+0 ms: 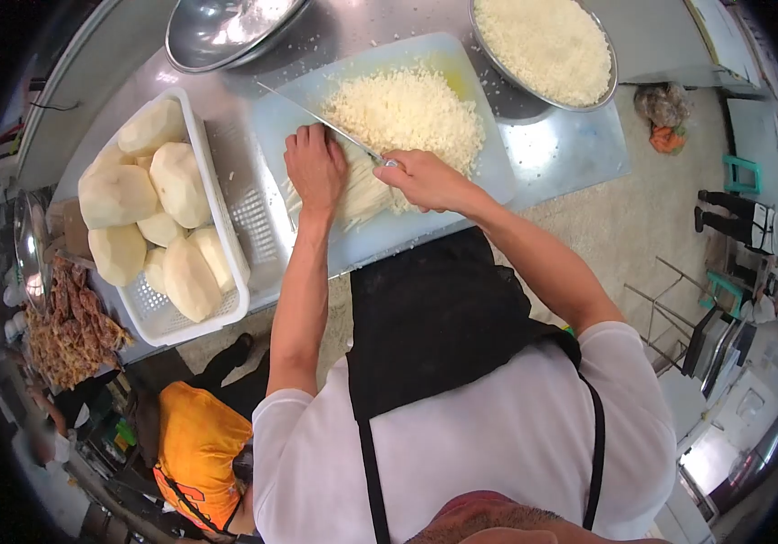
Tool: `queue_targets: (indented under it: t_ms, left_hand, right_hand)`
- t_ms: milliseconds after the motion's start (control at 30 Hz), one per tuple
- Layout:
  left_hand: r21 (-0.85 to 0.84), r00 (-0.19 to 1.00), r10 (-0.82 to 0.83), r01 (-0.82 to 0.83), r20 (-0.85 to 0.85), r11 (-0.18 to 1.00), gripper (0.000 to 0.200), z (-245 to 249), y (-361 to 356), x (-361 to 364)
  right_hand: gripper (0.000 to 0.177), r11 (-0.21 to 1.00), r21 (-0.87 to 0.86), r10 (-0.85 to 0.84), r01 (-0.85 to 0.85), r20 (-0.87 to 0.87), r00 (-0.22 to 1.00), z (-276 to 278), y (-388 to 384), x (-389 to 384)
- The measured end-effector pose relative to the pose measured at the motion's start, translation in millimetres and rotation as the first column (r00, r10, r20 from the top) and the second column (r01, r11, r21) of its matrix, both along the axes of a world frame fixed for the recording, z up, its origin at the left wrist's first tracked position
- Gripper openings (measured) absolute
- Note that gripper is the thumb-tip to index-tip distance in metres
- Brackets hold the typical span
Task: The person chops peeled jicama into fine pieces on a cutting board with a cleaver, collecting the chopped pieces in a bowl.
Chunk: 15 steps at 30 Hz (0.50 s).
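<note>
My right hand (427,179) is closed around the handle of a knife (334,127). Its long blade points to the upper left, across the cutting board (289,104). My left hand (316,168) lies beside the blade with its fingers curled and pressed down on pale, thin strips (366,190) that look like peeled root vegetable. Whether the fingertips grip the strips is hidden. On the far side of the blade a heap of finely chopped pale pieces (416,113) covers the middle of the board.
Left of the board, a white plastic basket (236,272) holds several large peeled vegetables (117,195). A metal bowl full of chopped pieces (547,45) stands at the upper right, and stacked metal bowls (226,32) at the upper left. A person in an orange shirt (198,444) is at the lower left.
</note>
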<state>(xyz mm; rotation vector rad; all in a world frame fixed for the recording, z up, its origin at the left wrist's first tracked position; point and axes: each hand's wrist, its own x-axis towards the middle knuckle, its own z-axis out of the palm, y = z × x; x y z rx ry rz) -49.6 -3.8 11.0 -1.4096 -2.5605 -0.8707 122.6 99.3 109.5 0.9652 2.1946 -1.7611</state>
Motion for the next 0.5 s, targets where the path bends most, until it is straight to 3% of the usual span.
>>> queue_targets:
  t_ms: [133,200,267,433,500]
  left_hand:
    - [0.051,1.000,-0.017,0.017,0.007,0.999,0.016,2,1,1]
    - [0.047,1.000,-0.013,0.013,0.006,0.999,0.016,-1,-5,2]
    - [0.058,1.000,-0.015,0.015,0.006,0.998,0.014,-2,-3,1]
    - [0.080,1.000,-0.017,0.016,0.016,0.997,0.012,2,0,2]
    - [0.092,1.000,-0.009,0.008,0.013,0.996,0.012,0,-2,3]
  right_hand:
    - [0.046,1.000,-0.026,0.014,-0.010,0.160,0.987,23,7,7]
    - [0.046,0.992,0.117,0.058,-0.055,-0.028,0.998,15,1,14]
    - [0.047,0.997,0.065,0.040,-0.041,0.014,0.999,-3,0,13]
    - [0.049,0.996,0.022,0.078,-0.081,0.131,0.988,26,2,13]
    - [0.049,0.990,0.140,0.036,-0.033,-0.015,0.999,14,-4,17]
